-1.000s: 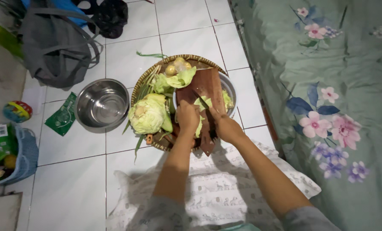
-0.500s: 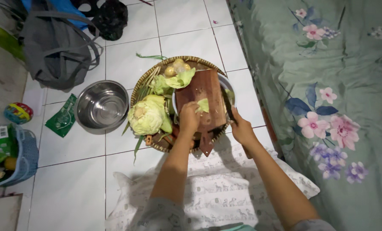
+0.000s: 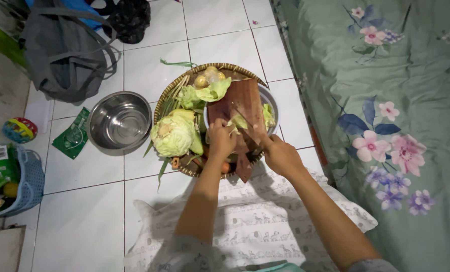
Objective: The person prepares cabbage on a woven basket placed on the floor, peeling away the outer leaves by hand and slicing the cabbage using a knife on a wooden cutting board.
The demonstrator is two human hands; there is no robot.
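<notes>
Cabbage leaf (image 3: 238, 122) is lying on the wooden cutting board (image 3: 245, 98), limp, light, liable to slide; you are pinning it under curled fingers of your left hand (image 3: 221, 137), a sound hold. Your right hand (image 3: 280, 155) is gripping the knife (image 3: 245, 120), fist closed. A flat green packet (image 3: 72, 136) is lying beside the steel bowl (image 3: 119, 121).

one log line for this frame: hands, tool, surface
left hand: pins cabbage leaf | right hand: grips knife, blade over leaf | surface: wooden cutting board across bowl on woven tray
</notes>
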